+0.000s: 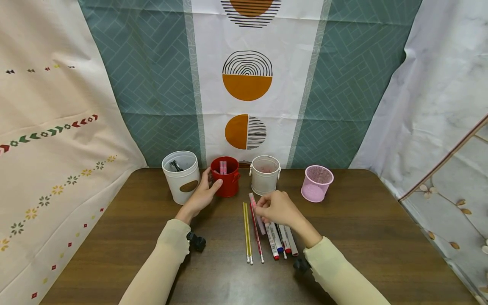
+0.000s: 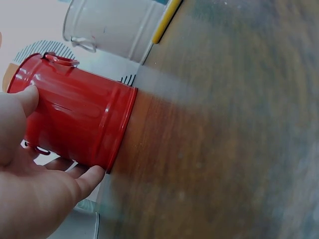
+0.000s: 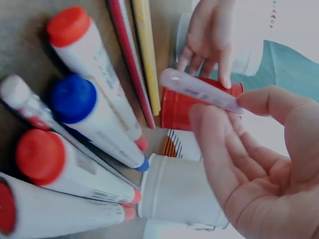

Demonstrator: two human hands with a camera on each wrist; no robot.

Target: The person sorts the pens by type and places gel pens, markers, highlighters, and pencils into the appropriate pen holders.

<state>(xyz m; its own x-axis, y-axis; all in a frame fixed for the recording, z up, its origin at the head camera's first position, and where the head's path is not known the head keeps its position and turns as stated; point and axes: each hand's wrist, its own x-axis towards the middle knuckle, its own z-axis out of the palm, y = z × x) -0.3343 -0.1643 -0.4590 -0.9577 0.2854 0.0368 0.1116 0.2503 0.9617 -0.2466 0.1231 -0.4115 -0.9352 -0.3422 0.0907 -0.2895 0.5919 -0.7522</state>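
Observation:
My left hand (image 1: 203, 190) grips the side of a small red metal bucket (image 1: 230, 185), thumb and fingers around its wall. Two pink pieces (image 1: 223, 167) show inside the bucket. Between thumb and fingertips, my right hand (image 1: 280, 208) pinches one end of a slim, pale pink, see-through tube (image 3: 199, 90); its exact kind cannot be made out. In the head view the tube slants over the table beside the pencils. Under and in front of the right hand lie several whiteboard markers (image 1: 272, 242) with red or blue caps, plus a thin pencil among them.
Two yellow pencils (image 1: 247, 233) and a red pencil (image 1: 257, 234) lie left of the markers. A white bucket with an oval hole (image 1: 176, 184), holding dark items, stands at left. A smaller white bucket (image 1: 263, 183) and a pink mesh cup (image 1: 314, 191) stand toward the right.

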